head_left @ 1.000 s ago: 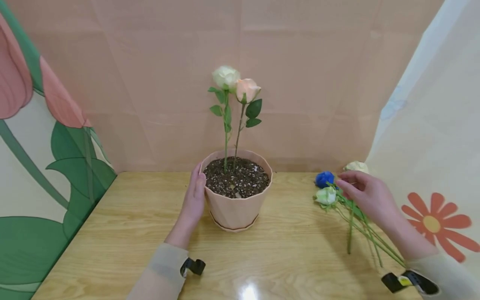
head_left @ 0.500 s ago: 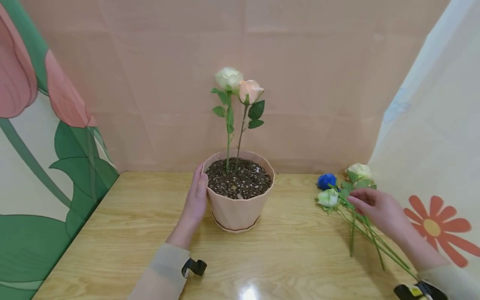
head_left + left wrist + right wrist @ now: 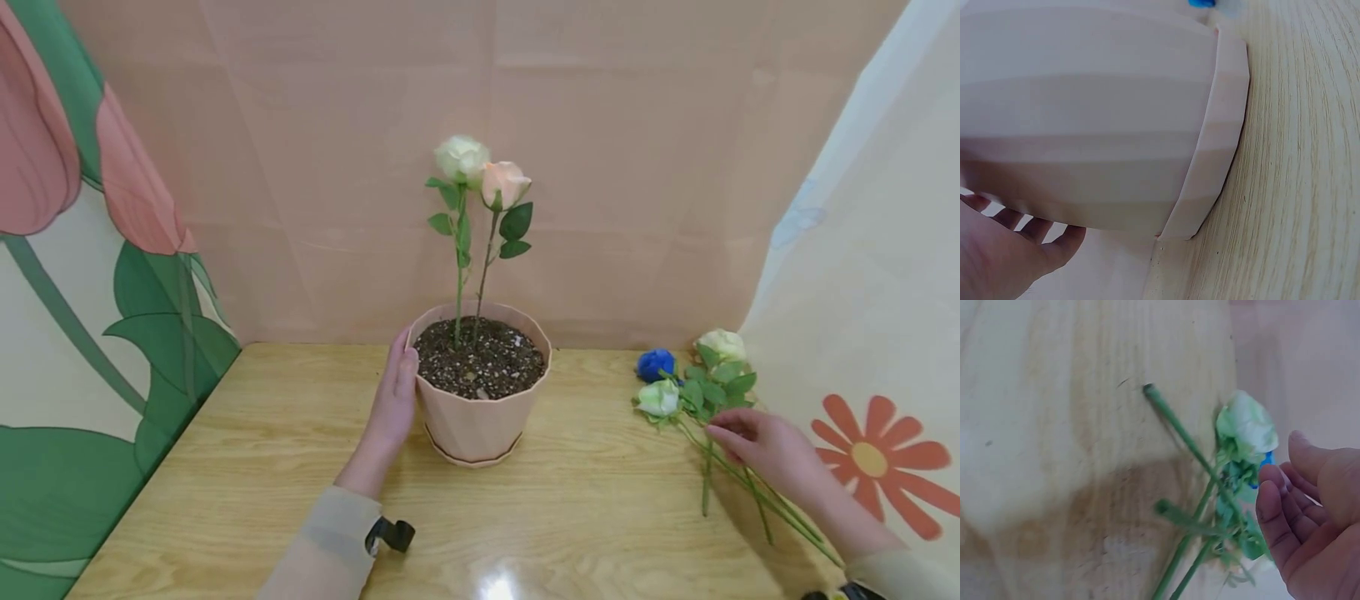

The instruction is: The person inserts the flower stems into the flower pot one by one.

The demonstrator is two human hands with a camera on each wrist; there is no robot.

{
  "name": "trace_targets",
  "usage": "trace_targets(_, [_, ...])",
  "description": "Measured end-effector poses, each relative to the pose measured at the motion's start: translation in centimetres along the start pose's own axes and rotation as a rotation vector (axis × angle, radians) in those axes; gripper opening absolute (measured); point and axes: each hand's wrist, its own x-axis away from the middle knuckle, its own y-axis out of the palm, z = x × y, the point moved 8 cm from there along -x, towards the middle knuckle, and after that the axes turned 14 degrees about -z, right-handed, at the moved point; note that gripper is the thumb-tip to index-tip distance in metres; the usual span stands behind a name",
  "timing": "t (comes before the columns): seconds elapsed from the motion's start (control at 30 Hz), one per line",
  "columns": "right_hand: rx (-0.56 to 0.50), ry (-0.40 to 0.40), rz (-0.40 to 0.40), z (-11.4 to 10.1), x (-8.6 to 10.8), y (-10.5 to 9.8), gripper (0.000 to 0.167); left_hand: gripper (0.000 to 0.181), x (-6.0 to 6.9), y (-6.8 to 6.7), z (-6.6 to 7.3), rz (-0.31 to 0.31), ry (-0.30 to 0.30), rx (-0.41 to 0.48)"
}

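Left hand resting against faceted pale-pink pot on wood-grain table, fingers relaxed; white rose, peach rose upright in speckled soil. Right hand kinda loose, thumb off fingers, just by green stems of blue rose, pale-green rose, cream rose.

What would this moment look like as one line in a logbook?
left hand: against pot | right hand: near loose flowers, nothing visibly held | in pot: white rose, pink rose

Pale beige sleeves, small black wrist cameras, bare hands
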Motion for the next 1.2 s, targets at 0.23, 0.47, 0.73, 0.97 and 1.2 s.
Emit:
trace_targets(0.23, [0.076,0.039,-0.002,1.5,0.0,0.6,0.048,0.059,0.1,0.0,0.0,0.001,-0.024,-0.009])
trace_targets(0.47, [0.087,0.031,-0.037,2.1,0.0,1.0,0.042,0.060,0.1,0.0,-0.1,0.001,-0.029,-0.016])
trace_targets(0.73, [0.066,0.011,-0.058,3.1,-0.1,2.0,0.033,0.059,0.2,-0.1,0.0,0.008,-0.030,-0.029])
trace_targets(0.97, [0.087,-0.014,-0.066,3.3,-0.3,2.1,0.028,0.061,0.3,0.0,0.1,0.004,-0.019,-0.026])
trace_targets(1.2, [0.144,-0.010,-0.038,3.2,-0.5,2.0,0.023,0.059,0.2,0.0,0.1,0.002,-0.005,-0.013])
